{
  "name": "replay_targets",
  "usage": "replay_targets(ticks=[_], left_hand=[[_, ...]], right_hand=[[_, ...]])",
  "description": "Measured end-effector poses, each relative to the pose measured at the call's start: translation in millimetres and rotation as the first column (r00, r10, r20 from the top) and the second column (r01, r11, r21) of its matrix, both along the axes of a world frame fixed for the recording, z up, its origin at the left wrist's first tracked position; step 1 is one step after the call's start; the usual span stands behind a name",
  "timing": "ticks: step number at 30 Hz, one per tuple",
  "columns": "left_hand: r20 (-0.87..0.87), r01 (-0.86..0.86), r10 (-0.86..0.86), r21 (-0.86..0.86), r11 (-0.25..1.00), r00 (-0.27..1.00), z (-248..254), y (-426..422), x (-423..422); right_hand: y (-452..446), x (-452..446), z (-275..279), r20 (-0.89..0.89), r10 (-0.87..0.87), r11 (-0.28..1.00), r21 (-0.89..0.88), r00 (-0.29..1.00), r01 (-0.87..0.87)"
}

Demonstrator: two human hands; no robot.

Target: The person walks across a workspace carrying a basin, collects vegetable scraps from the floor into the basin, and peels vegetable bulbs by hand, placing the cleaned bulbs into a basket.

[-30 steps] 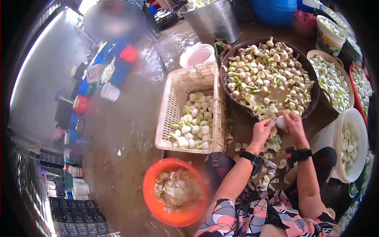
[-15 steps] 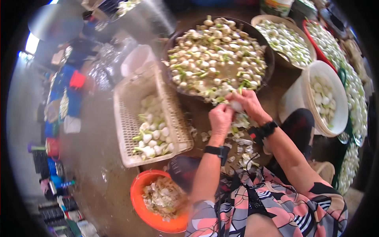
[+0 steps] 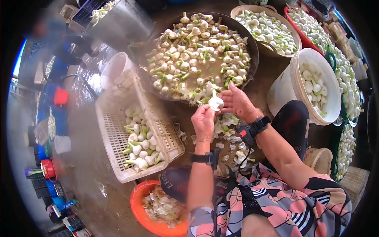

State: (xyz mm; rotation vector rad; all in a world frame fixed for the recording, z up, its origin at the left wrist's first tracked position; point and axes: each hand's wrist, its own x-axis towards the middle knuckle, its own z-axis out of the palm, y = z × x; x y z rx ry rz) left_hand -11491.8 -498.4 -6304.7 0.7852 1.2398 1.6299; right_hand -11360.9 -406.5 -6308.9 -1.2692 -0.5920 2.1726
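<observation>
A white garlic bulb [image 3: 216, 103] with a short green stem is pinched between the thumb and fingers of my left hand [image 3: 203, 123]. Beside it, my right hand [image 3: 239, 104] is open, its fingers stretched out; whether they touch the bulb I cannot tell. Both hands are at the near rim of a large dark basin [image 3: 254, 63], where many garlic bulbs with trimmed stems lie in murky water. Below my hands, peeled garlic skins [image 3: 240, 152] are scattered on the floor.
At the left stands a white plastic crate [image 3: 110, 152] with cleaned garlic. An orange basin [image 3: 138, 215] holds skins. To the right are a white bucket [image 3: 282, 93] with bulbs, a beige tub [image 3: 299, 37] and a red tub [image 3: 290, 17], both full of garlic.
My right hand has opened and moved slightly away from the garlic bulb, which now shows clearly in my left hand. The camera view has shifted a little.
</observation>
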Motion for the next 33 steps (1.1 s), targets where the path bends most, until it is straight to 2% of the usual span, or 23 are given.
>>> replay_targets(ticks=[1, 3, 4, 7, 8, 9, 10, 11, 12, 13, 14, 15, 17, 18, 20, 21, 22, 23, 25, 26, 29, 30, 33], left_hand=[[-0.206, 0.038, -0.037, -0.001, 0.999, 0.978, 5, -2, 1], [-0.579, 0.103, -0.095, -0.019, 0.994, 0.81, 16, -6, 4], [-0.701, 0.125, -0.04, 0.07, 0.99, 0.713, 12, -3, 7], [-0.497, 0.053, -0.053, -0.014, 0.998, 0.866, 14, -13, 9], [-0.14, 0.058, -0.059, -0.008, 0.998, 0.988, 13, -8, 3], [0.281, 0.054, -0.063, 0.037, 0.998, 0.958, 16, -6, 1], [0.408, 0.07, -0.097, 0.082, 0.994, 0.908, 16, -5, -5], [0.526, 0.079, -0.135, 0.127, 0.989, 0.84, 15, -5, -10], [0.547, 0.065, -0.107, 0.096, 0.993, 0.83, 13, -6, -13], [0.57, 0.05, -0.08, 0.068, 0.996, 0.818, 11, -6, -14], [0.591, 0.035, -0.052, 0.039, 0.999, 0.805, 8, -6, -15], [0.588, -0.011, -0.005, 0.024, 1.0, 0.809, 4, -3, -20], [0.763, -0.156, 0.049, 0.068, 0.985, 0.645, 13, -6, -41], [0.63, -0.175, 0.18, -0.071, 0.982, 0.755, 19, -8, -46], [0.209, 0.002, 0.059, -0.278, 0.961, 0.976, 16, -9, -37], [-0.01, 0.046, -0.055, -0.399, 0.916, 0.998, 13, -9, -29], [0.006, 0.033, -0.033, -0.381, 0.924, 0.999, 2, -12, -16], [-0.104, 0.045, -0.092, -0.381, 0.924, 0.99, 7, -11, -8], [0.233, 0.092, -0.014, -0.325, 0.941, 0.972, 24, -6, -3], [0.281, 0.135, -0.037, -0.339, 0.931, 0.959, 28, -4, -5], [0.39, 0.238, -0.101, -0.32, 0.917, 0.915, 30, 0, -13], [0.405, 0.25, -0.12, -0.284, 0.926, 0.906, 22, 1, -11], [0.492, 0.234, -0.127, -0.161, 0.959, 0.861, 10, 3, -8]], right_hand=[[0, -2, 2, -0.035, 0.094, 0.995, 0.036, 0.995, -0.093], [1, -7, 7, -0.091, 0.288, 0.954, 0.12, 0.953, -0.276], [7, -19, 1, -0.103, 0.274, 0.961, 0.07, 0.956, -0.268], [4, -14, -4, -0.141, 0.165, 0.986, 0.0, 0.976, -0.166], [4, -15, -6, -0.204, 0.153, 0.988, 0.008, 0.967, -0.154], [6, -12, -3, -0.223, 0.077, 0.997, 0.009, 0.972, -0.077], [14, -7, -23, -0.069, 0.211, 0.849, 0.507, 0.975, -0.148], [18, -6, -26, -0.1, 0.235, 0.805, 0.577, 0.967, -0.136], [22, -4, -28, -0.132, 0.26, 0.758, 0.642, 0.957, -0.117], [18, -7, -1, -0.38, 0.176, 0.945, 0.323, 0.908, -0.048], [17, -9, 15, -0.568, 0.007, 0.998, -0.049, 0.823, -0.042], [29, -3, -4, -0.75, 0.016, 0.989, -0.085, 0.661, -0.122], [29, 12, 2, -0.563, -0.139, 0.99, -0.058, 0.815, 0.129], [35, 17, -2, -0.582, -0.127, 0.992, -0.066, 0.803, 0.11], [33, 14, 6, -0.634, -0.08, 0.996, -0.024, 0.769, 0.084], [29, 10, 15, -0.658, -0.056, 0.997, -0.003, 0.751, 0.072], [23, 6, 24, -0.604, 0.003, 0.99, 0.115, 0.797, 0.084], [20, 3, 31, -0.543, 0.058, 0.979, 0.195, 0.838, 0.059], [16, -4, 38, -0.404, 0.155, 0.938, 0.346, 0.901, -0.006], [16, -9, 36, -0.258, 0.206, 0.877, 0.477, 0.944, -0.061], [5, -19, 46, -0.009, 0.312, 0.79, 0.558, 0.95, -0.254], [5, -21, 39, 0.049, 0.341, 0.698, 0.655, 0.939, -0.288], [0, -22, 40, -0.04, 0.356, 0.767, 0.583, 0.934, -0.267]])
